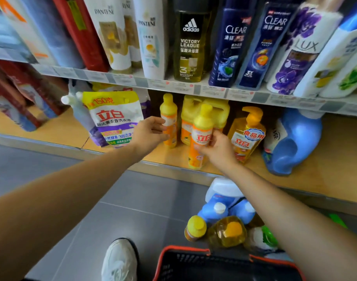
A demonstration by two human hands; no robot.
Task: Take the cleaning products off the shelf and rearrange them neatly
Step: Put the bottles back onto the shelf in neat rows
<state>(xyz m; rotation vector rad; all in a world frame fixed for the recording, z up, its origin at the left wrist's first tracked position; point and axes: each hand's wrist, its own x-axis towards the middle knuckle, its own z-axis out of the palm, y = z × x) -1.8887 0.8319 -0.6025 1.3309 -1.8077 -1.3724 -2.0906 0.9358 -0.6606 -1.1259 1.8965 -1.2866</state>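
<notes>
right hand (218,148), fingers curled round front dish-soap bottle (202,122), upright at the front edge of lower shelf (325,175). left hand (150,132), thumb and fingers clasping rear dish-soap bottle (169,110), upright further back on the same shelf. between the two bottles, yellow jug (206,107); rightward, pump bottle (247,136) and blue jug (295,142); leftward, refill pouch (113,118). on the floor below, black basket (193,264).
</notes>
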